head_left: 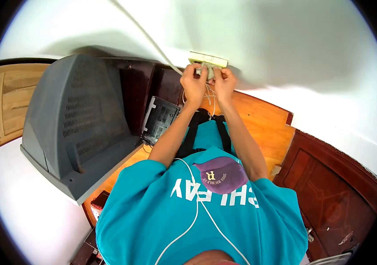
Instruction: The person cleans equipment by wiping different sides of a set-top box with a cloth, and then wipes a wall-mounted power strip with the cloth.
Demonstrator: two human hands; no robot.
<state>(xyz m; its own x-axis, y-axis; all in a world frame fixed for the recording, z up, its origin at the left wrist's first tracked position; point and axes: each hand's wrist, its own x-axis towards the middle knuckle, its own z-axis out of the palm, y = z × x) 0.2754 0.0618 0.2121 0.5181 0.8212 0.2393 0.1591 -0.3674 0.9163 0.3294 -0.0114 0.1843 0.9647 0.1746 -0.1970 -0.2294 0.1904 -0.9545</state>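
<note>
Both my hands are raised to a yellowish wall socket box [208, 58] on the white wall. My left hand [193, 84] is closed in a pinch at the left side of a small pale beige-grey piece [211, 72], just below the box. My right hand [225, 82] pinches the right side of the same piece; its exact kind is partly hidden by the fingers. Thin white cables [210, 93] dangle beneath it. A thick white cable [146, 35] runs down the wall to beside my left hand.
A large grey CRT television [80, 119] stands to the left, back facing me. A black electronic box [162, 118] leans by the dark cabinet [137, 84]. The wooden floor [259, 117] lies below, and a dark red door [329, 194] is on the right.
</note>
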